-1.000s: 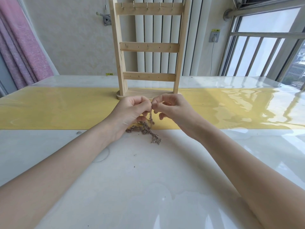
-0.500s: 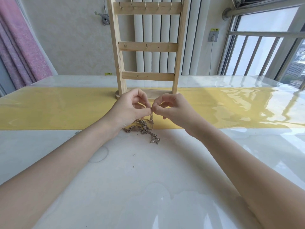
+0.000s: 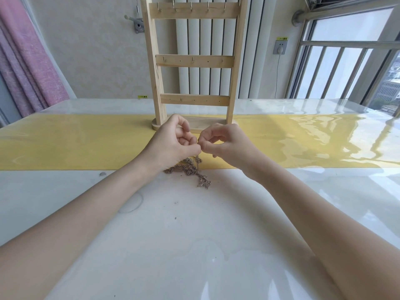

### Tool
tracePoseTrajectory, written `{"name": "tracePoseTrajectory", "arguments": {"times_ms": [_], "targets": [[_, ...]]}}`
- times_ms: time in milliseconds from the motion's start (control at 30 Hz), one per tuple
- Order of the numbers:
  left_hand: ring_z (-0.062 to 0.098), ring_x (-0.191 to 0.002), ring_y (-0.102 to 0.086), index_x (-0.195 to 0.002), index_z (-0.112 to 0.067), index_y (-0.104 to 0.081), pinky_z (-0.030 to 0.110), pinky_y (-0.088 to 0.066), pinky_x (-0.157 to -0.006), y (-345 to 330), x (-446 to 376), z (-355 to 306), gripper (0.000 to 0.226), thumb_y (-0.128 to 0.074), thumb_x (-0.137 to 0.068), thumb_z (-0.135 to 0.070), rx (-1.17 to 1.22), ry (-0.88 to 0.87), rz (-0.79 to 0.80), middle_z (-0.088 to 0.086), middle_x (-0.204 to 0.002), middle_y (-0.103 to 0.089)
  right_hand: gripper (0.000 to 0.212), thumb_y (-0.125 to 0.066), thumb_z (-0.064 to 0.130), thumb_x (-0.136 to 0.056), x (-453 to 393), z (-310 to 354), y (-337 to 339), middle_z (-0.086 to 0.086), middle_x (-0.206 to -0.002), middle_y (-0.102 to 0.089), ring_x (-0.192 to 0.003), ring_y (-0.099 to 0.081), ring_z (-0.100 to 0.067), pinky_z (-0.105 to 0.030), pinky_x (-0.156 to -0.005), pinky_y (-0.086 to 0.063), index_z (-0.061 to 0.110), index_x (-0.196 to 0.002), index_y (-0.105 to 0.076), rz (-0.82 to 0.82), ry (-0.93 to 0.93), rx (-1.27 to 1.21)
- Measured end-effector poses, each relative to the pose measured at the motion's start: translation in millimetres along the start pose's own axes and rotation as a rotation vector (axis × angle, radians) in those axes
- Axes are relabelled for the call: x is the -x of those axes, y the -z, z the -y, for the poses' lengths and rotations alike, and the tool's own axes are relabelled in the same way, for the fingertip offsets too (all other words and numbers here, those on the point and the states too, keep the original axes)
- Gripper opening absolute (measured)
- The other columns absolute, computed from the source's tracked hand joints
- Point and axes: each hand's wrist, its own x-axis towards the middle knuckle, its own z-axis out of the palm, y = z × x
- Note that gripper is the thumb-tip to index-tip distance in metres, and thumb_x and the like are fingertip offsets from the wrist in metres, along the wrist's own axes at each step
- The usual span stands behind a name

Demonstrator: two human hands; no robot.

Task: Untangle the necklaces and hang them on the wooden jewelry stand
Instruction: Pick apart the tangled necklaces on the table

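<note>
Left hand (image 3: 173, 144) and right hand (image 3: 225, 146) met fingertip to fingertip, each pinching a strand of the tangled necklaces (image 3: 190, 169). The remaining chain lay heaped on the worktop (image 3: 194, 234) under the hands, just before the wooden jewelry stand (image 3: 195, 61), whose hooks were bare.

Shiny tabletop, bare wood, metal chains

The tabletop (image 3: 194, 234) is white, smooth and very glossy, with window light shining on it. A yellow strip (image 3: 75, 144) across it looks smooth and shiny too. The jewelry stand (image 3: 195, 61) is pale bare wood, matt, with its grain showing and small metal hooks (image 3: 191, 7). The necklaces (image 3: 190, 169) are thin metal chains, a dull gold-brown. The pink curtain (image 3: 28, 61) is soft, rough-looking cloth.
</note>
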Motion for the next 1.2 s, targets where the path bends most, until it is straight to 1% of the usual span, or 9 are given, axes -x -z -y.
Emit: {"name": "tracePoseTrajectory", "arguments": {"times_ms": [67,167,233,333,467,633,767,833,1200], "targets": [[0.014,-0.062,-0.04,-0.082,-0.019,-0.037,0.021,-0.038,-0.059,-1.5,0.1,1.0,0.037,-0.064,-0.074,0.004,-0.018,-0.024,-0.019,-0.005,-0.067,-0.053,0.009,-0.065,0.005,-0.085,0.5,1.1,0.1,-0.007,-0.085,-0.056,-0.072,-0.048,-0.016,-0.031,-0.065,-0.041,-0.003,-0.081,-0.067,-0.003,-0.01,-0.031],[0.011,-0.06,-0.04,-0.082,-0.023,-0.037,0.02,-0.039,-0.06,-2.2,1.1,1.1,0.034,-0.062,-0.06,-0.017,-0.092,-0.057,-0.025,-0.009,-0.067,-0.053,0.01,-0.064,0.005,-0.086,1.8,2.1,0.5,-0.008,-0.083,-0.057,-0.063,-0.046,-0.013,-0.026,-0.062,-0.041,0.004,-0.076,-0.067,-0.003,-0.026,-0.067],[0.011,-0.06,-0.04,-0.082,-0.023,-0.037,0.022,-0.039,-0.061,-2.1,1.0,1.6,0.032,-0.058,-0.057,-0.021,-0.121,-0.059,-0.028,-0.01,-0.067,-0.052,0.014,-0.064,0.005,-0.087,2.3,2.1,0.3,-0.006,-0.081,-0.058,-0.057,-0.045,-0.006,-0.019,-0.059,-0.041,0.009,-0.073,-0.065,0.007,-0.034,-0.084],[0.011,-0.059,-0.04,-0.081,-0.024,-0.037,0.023,-0.04,-0.062,-2.6,0.4,2.4,0.032,-0.058,-0.057,-0.022,-0.13,-0.063,-0.035,-0.009,-0.068,-0.052,0.021,-0.064,0.007,-0.088,2.6,1.3,-0.1,-0.003,-0.079,-0.059,-0.055,-0.045,-0.005,-0.017,-0.059,-0.04,0.015,-0.069,-0.064,0.012,-0.051,-0.103],[0.012,-0.061,-0.04,-0.081,-0.024,-0.037,0.024,-0.04,-0.064,-2.7,0.2,4.6,0.035,-0.066,-0.067,-0.012,-0.145,-0.079,-0.03,-0.008,-0.07,-0.052,0.02,-0.064,0.007,-0.088,2.3,0.9,-1.0,-0.001,-0.077,-0.06,-0.056,-0.045,-0.005,-0.017,-0.06,-0.041,0.015,-0.069,-0.064,0.014,-0.064,-0.116],[0.006,-0.057,-0.039,-0.08,-0.025,-0.036,0.018,-0.039,-0.06,-2.9,-0.2,4.5,0.031,-0.057,-0.058,-0.021,-0.141,-0.087,-0.032,-0.011,-0.068,-0.051,0.016,-0.065,0.01,-0.088,2.8,0.2,-1.4,-0.004,-0.077,-0.06,-0.058,-0.045,-0.007,-0.02,-0.062,-0.04,0.015,-0.073,-0.065,0.012,-0.072,-0.118],[0.005,-0.056,-0.037,-0.081,-0.023,-0.036,0.016,-0.039,-0.06,-2.4,0.3,5.2,0.033,-0.064,-0.065,-0.013,-0.138,-0.101,-0.016,-0.01,-0.068,-0.05,0.017,-0.064,0.009,-0.088,3.2,-0.1,-1.8,-0.002,-0.074,-0.06,-0.057,-0.045,-0.005,-0.018,-0.06,-0.041,0.015,-0.072,-0.065,0.017,-0.072,-0.127],[0.004,-0.056,-0.037,-0.081,-0.023,-0.037,0.017,-0.039,-0.061,-1.9,-0.5,6.6,0.036,-0.065,-0.072,-0.003,-0.144,-0.103,-0.013,-0.008,-0.07,-0.05,0.015,-0.064,0.009,-0.088,2.9,-1.0,-1.4,0.0,-0.071,-0.059,-0.058,-0.046,-0.007,-0.019,-0.061,-0.041,0.013,-0.074,-0.065,0.017,-0.08,-0.133],[0.001,-0.053,-0.04,-0.083,-0.026,-0.035,0.016,-0.038,-0.058,-1.6,-1.7,6.4,0.04,-0.064,-0.075,0.0,-0.163,-0.126,-0.079,-0.008,-0.07,-0.053,0.015,-0.066,0.015,-0.088,1.7,-4.6,-1.4,-0.009,-0.076,-0.056,-0.073,-0.048,-0.02,-0.03,-0.068,-0.041,0.012,-0.073,-0.065,-0.003,-0.087,-0.216]]}}
